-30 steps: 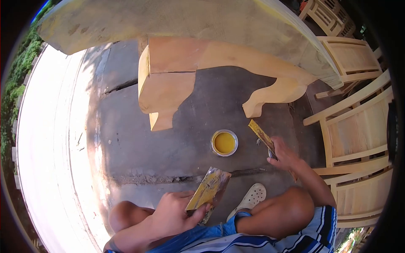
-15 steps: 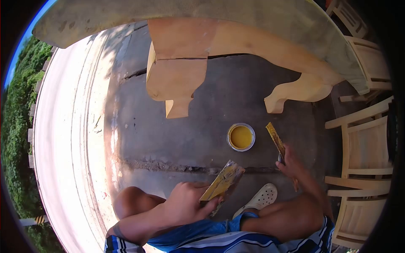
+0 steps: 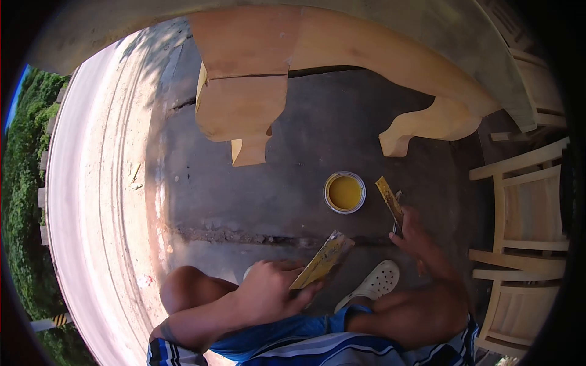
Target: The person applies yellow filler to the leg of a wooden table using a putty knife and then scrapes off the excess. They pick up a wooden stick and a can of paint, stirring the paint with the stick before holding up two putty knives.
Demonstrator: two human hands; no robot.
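Note:
My left hand (image 3: 273, 291) grips a flat, rectangular putty scraper (image 3: 323, 258) smeared with yellow and grey. In my right hand (image 3: 415, 233) is a putty knife (image 3: 389, 198), its narrow blade coated in yellow and pointing up and left. The fingers of both hands are closed around these tools. On the dark floor, left of the knife blade and apart from it, stands an open round can (image 3: 345, 193) with yellow paste inside. Above the can, a light wooden furniture base with curved legs (image 3: 244, 110) stands under a greyish top (image 3: 390, 24).
Several light wooden chairs (image 3: 530, 207) stand along the right side. A crack (image 3: 244, 236) crosses the concrete floor in front of my feet; one wears a pale clog (image 3: 376, 282). On the left, a bright road (image 3: 91, 183) runs past green bushes (image 3: 24, 195).
The view has tilted slightly, so the can and furniture legs appear a little higher and further left. Both hands keep hold of their tools, with little movement.

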